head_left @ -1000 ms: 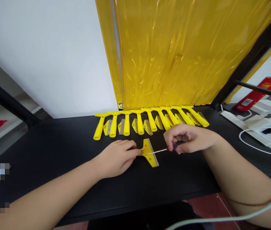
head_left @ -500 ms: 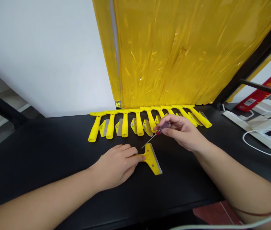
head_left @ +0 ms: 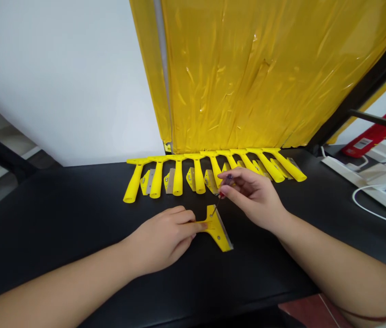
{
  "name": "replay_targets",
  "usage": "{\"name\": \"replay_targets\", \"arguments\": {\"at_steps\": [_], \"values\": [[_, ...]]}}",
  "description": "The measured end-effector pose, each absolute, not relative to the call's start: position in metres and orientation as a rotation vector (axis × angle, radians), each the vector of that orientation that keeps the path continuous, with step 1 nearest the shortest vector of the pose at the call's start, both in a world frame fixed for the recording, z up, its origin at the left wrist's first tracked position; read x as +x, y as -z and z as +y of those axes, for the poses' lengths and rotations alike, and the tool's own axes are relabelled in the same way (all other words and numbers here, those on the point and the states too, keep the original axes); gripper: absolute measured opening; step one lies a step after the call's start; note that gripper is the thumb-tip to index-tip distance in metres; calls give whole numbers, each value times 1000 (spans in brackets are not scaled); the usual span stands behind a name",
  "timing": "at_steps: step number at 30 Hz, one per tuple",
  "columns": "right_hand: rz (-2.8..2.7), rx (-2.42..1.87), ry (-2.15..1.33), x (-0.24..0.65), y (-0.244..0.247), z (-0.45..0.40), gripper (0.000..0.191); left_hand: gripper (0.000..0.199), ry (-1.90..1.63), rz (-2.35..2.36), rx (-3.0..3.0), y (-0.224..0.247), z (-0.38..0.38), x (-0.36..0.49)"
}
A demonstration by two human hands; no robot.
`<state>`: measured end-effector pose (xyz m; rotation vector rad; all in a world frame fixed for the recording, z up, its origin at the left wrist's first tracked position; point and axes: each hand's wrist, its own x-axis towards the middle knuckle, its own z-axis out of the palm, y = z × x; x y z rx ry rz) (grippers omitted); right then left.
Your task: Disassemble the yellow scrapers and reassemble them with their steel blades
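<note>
Where the view began at the left, a white wall [head_left: 59, 77] rose behind a black table [head_left: 59, 218], and the person's left hand [head_left: 162, 241] lay on the tabletop. Its fingers sat close together, curled over the neck of a yellow scraper [head_left: 217, 230], hiding most of the handle. The scraper lay flat and slightly angled on the table, in front of a row of yellow scraper handles [head_left: 178, 180], with its steel blade edge facing right. Small yellow-and-steel scraper heads [head_left: 170, 181] lay between the handles, and yellow plastic sheeting [head_left: 247, 77] hung behind them.

The right hand [head_left: 254, 198] held a slim screwdriver [head_left: 222, 193] in a narrow pinch between thumb and fingertips, and those fingers hid much of its dark, red-marked handle. The shaft's tip reached the top of the scraper's head, though the picture was too small to show whether it sat in a screw. That hand also blocked part of the row.

Further right, a white power strip [head_left: 367, 182] and white cable [head_left: 370, 209] lay on the table, below a red box [head_left: 377, 130] cut off by the frame's edge.
</note>
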<state>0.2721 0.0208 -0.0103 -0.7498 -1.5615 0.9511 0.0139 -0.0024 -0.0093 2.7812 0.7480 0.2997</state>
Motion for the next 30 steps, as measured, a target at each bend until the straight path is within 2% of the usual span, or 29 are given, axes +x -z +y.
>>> {"name": "replay_targets", "arguments": {"at_steps": [7, 15, 23, 30], "values": [[-1651, -785, -902, 272, 16, 23, 16, 42, -256, 752, 2782, 11, -2, 13], [-1586, -809, -1022, 267, 10, 17, 18, 40, -232, 746, 2815, 11, -2, 12], [-1655, -745, -1101, 271, 6, 21, 12, 38, -234, 754, 2832, 13, 0, 11], [-1675, -565, -1240, 278, 14, 29, 22, 37, -244, 756, 2785, 12, 0, 11]]}}
